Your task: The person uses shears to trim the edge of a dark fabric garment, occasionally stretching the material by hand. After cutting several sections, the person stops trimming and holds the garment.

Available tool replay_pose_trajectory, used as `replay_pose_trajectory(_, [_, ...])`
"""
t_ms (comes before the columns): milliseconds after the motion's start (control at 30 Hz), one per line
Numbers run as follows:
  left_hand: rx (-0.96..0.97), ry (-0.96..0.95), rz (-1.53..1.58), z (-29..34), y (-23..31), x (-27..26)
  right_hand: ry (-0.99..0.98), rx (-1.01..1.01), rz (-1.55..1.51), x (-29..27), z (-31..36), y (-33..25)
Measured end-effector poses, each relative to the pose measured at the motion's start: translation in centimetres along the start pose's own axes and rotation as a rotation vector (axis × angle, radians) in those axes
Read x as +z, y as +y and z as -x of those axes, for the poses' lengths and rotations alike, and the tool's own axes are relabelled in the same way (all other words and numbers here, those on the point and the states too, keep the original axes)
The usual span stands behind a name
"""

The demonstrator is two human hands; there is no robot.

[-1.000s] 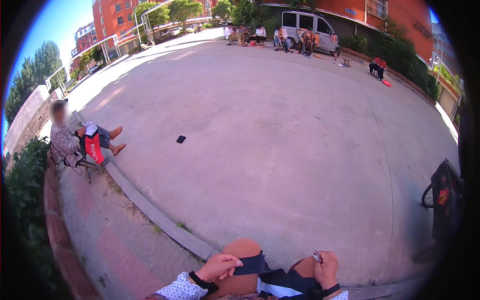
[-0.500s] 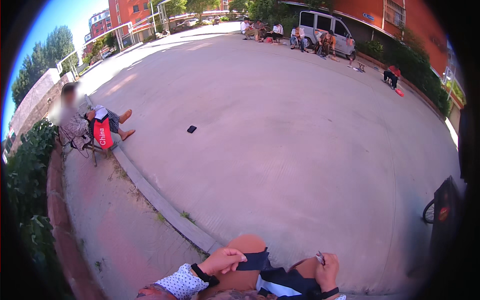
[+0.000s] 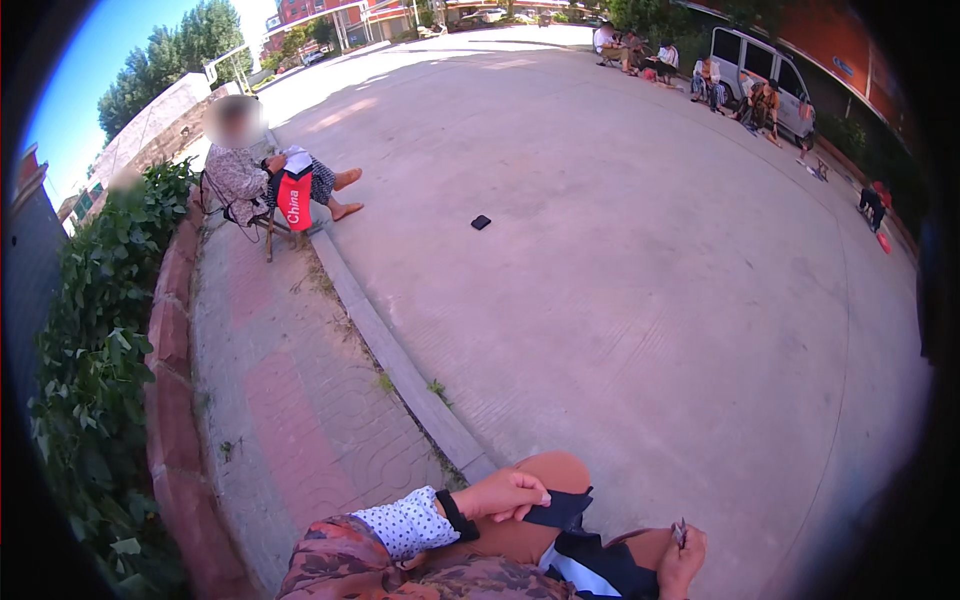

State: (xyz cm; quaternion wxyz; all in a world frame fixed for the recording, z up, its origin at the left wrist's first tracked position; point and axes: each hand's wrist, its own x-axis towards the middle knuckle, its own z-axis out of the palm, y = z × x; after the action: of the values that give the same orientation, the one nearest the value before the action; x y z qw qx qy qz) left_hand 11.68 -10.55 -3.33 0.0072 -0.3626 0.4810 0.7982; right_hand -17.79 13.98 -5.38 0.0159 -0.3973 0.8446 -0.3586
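Observation:
My left hand (image 3: 505,495) is closed in a pinch above my left knee; what its fingertips hold is too small to make out. Just beside it, a navy piece of cloth (image 3: 563,511) lies over the knee. More dark cloth (image 3: 612,560) with a white part (image 3: 583,578) is spread across my lap between the hands. My right hand (image 3: 682,565) is closed near my right knee. From its fingers sticks up a small, greyish, pointed metal tool (image 3: 680,531) whose exact kind I cannot tell.
A low stone kerb (image 3: 395,365) runs beside the paved walkway. At the left stand a brick border (image 3: 172,335) and bushes (image 3: 95,370). A person (image 3: 240,175) sits on a folding stool ahead. A small black object (image 3: 481,222) lies on the concrete. Other people sit near a silver van (image 3: 765,75).
My view has turned left, so the seated person, kerb and van appear farther right. Both hands keep nearly the same pose over the cloth, the right still gripping the small tool.

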Motion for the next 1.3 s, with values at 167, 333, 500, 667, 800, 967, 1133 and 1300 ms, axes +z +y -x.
replay_pose_trajectory(167, [0.008, 0.018, -0.006, -1.7, 0.8, 0.7, 0.061, -0.057, 0.06, -1.2, -0.9, 0.3])
replay_pose_trajectory(333, [0.054, 0.158, 0.038, -0.3, -0.6, -0.4, -0.014, -0.11, 0.043, -0.5, -2.2, -0.1])
replay_pose_trajectory(500, [0.086, 0.136, -0.088, 0.0, 2.0, 3.4, 0.03, -0.05, 0.039, -2.6, -0.8, 1.2])
replay_pose_trajectory(667, [0.097, 0.145, -0.08, 0.4, 1.5, 3.4, 0.022, -0.048, 0.054, -2.5, -0.4, 0.8])
replay_pose_trajectory(800, [0.09, 0.159, -0.084, 0.6, 1.9, 3.6, 0.002, -0.006, 0.019, -2.4, -0.6, 0.6])
replay_pose_trajectory(967, [0.109, 0.165, -0.102, 0.3, 1.7, 3.3, -0.011, 0.0, 0.017, -2.3, -0.8, 0.7])
replay_pose_trajectory(1133, [0.105, 0.155, -0.089, 0.0, 1.8, 3.4, 0.003, -0.008, 0.001, -2.5, -1.0, 0.6])
replay_pose_trajectory(1300, [0.111, 0.161, -0.065, 0.4, 2.2, 3.8, 0.002, -0.014, 0.028, -2.3, -0.8, 0.8])
